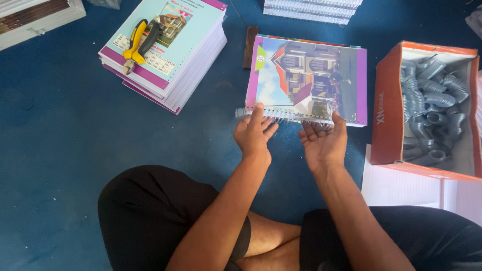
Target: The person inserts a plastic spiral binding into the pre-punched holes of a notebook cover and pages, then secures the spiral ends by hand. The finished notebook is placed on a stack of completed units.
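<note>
Left hand: the left hand (255, 131) is seen from the back, its fingers curled and its fingertips pressed on the near edge of the notebook (306, 80), right at the wire spiral (283, 116); nothing is enclosed in it.
Right hand: the right hand (323, 142) is held palm up and open, its fingers spread, its fingertips touching the spiral from below at the right part of the same edge.
Notebook: it lies flat on the blue floor (60, 145) just beyond both hands, its cover printed with a house and framed in purple.
Wire spiral: it is threaded along the near edge of the notebook, and its left end sticks out past the cover's corner.
Box: an orange cardboard box (387, 115) stands to the right of the notebook, filled with grey wire coils (432, 110).
Stack: a stack of notebooks (165, 55) is set to the left, well apart from the hands.
Pliers: yellow-handled pliers (138, 42) rest on top of that stack.
White sheets: a pile of white sheets (396, 188) is seen under the box.
Legs: the person's crossed legs in black shorts (145, 211) are seen at the bottom of the view.
</note>
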